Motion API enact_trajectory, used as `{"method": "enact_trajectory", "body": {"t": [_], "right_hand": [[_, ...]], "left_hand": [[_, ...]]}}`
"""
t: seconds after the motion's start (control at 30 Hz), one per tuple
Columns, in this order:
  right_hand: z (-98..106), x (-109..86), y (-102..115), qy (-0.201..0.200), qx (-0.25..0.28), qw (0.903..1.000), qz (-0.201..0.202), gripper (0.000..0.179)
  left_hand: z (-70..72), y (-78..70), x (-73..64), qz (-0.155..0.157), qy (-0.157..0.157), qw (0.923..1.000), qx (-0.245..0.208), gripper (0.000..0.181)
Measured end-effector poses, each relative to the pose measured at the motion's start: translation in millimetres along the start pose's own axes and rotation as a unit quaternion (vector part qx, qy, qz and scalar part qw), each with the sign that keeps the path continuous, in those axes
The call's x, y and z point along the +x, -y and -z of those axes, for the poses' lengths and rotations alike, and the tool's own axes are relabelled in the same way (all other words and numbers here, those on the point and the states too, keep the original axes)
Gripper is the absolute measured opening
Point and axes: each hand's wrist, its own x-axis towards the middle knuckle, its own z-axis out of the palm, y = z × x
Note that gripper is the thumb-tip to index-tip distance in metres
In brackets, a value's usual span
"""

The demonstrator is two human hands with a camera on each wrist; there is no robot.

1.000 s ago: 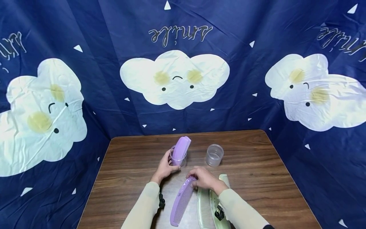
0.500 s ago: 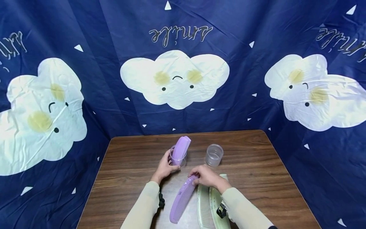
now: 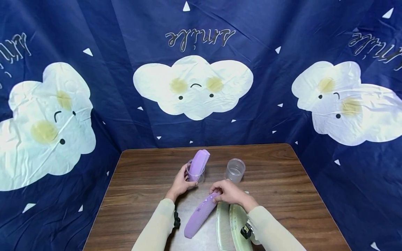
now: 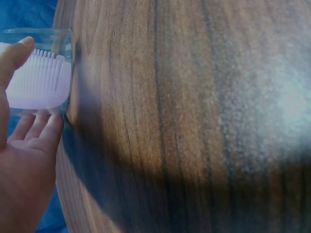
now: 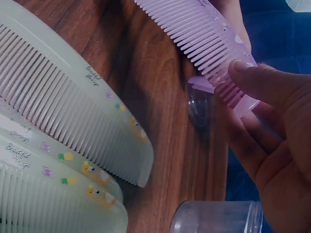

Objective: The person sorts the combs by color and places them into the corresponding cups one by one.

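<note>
Working from a distance, I had the right hand [image 3: 230, 191] pinching the purple comb [image 3: 201, 215] at its far end, thumb on one face and fingers behind; the rest slanted toward the desk's [image 3: 282, 174] near edge. Whether its free end touched down, I could not tell. The left hand's [image 3: 181, 183] fingers gripped the clear cup [image 3: 202, 173] near the far edge, where purple combs [image 3: 199, 162] leaned. I judged a firm pinch best, so the long comb would not swivel or brush the green combs [image 3: 224, 226] beside it. The cup, probably top-heavy, called for steadying without squeezing.
</note>
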Motion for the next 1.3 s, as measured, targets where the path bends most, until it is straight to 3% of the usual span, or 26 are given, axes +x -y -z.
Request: {"method": "enact_trajectory", "body": {"t": [0.57, 0.9, 1.3], "right_hand": [[25, -9.2, 16, -0.031, 0.026, 0.9990, 0.019, 0.025], [36, -9.1, 20, -0.089, 0.026, 0.9931, 0.072, 0.020], [52, -2.3, 25, -0.111, 0.044, 0.9875, 0.103, 0.020]], "left_hand": [[1.4, 1.6, -1.0, 0.002, 0.002, 1.0000, 0.009, 0.092], [1.7, 6.0, 0.2, -0.002, 0.003, 1.0000, -0.006, 0.091], [1.6, 5.2, -0.7, 0.001, -0.004, 1.0000, -0.001, 0.091]]}}
